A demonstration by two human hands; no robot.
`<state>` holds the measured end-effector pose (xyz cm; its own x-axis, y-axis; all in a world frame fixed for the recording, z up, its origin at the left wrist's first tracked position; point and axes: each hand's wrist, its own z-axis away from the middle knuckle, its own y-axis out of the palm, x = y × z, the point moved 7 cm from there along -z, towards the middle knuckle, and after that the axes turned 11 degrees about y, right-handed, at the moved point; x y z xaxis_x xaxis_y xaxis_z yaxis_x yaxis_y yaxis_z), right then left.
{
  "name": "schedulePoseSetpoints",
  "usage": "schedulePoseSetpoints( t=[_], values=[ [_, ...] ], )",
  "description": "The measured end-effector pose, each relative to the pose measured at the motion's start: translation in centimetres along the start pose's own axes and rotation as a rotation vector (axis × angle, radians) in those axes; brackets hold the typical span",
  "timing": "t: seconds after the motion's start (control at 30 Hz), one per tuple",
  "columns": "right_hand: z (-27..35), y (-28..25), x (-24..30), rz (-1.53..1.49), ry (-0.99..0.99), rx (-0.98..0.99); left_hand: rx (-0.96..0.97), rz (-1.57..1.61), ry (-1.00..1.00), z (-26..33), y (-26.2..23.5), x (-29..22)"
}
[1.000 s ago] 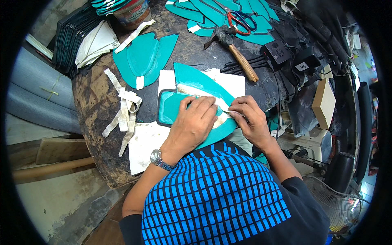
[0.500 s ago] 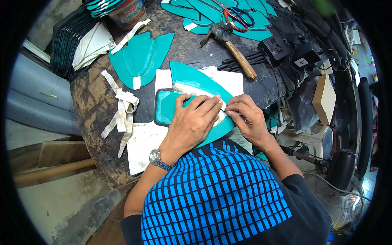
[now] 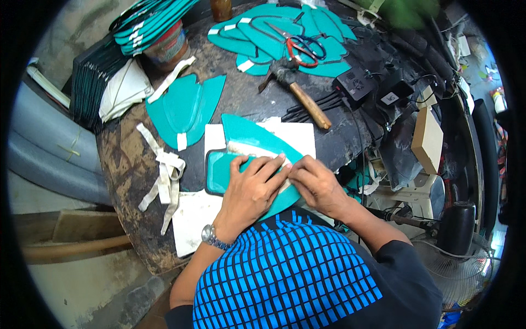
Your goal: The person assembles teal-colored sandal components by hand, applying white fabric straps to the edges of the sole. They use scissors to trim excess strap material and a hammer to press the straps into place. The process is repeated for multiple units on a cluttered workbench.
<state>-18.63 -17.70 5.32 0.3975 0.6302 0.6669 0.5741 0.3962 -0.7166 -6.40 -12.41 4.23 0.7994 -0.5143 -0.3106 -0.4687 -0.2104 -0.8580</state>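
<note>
A curved teal leather piece (image 3: 249, 143) lies flat at frame centre on a white board (image 3: 298, 137), a pale cloth strip (image 3: 246, 149) along it.

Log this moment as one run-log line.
left hand: flat on teal piece | right hand: pressing white strip on it | white board beneath | hammer, scissors untouched behind

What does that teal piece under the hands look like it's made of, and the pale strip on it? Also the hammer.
The teal piece looks like thin synthetic leather or coated fabric: flat, cleanly cut edges, a slight sheen. The pale strip looks like woven cloth tape, matte and off-white, though it is partly hidden by the left hand and right hand. The hammer has a worn brown wooden handle and a dark, dull metal head.
</note>
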Motion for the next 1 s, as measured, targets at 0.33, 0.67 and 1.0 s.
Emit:
schedulePoseSetpoints(
  t=[0.33,0.67,1.0],
  values=[
    [-20.2,-7.9,-13.7,0.463,0.242,-0.395,-0.004,0.084,-0.053,0.4,-0.9,0.9],
    [-23.9,-8.1,-17.1,0.529,0.299,-0.268,-0.081,0.111,0.055,-0.2,0.1,-1.3],
    [-6.4,-11.2,-4.8,0.314,0.010,-0.022,-0.205,0.417,-0.119,0.8,-0.1,1.0]
  ],
)
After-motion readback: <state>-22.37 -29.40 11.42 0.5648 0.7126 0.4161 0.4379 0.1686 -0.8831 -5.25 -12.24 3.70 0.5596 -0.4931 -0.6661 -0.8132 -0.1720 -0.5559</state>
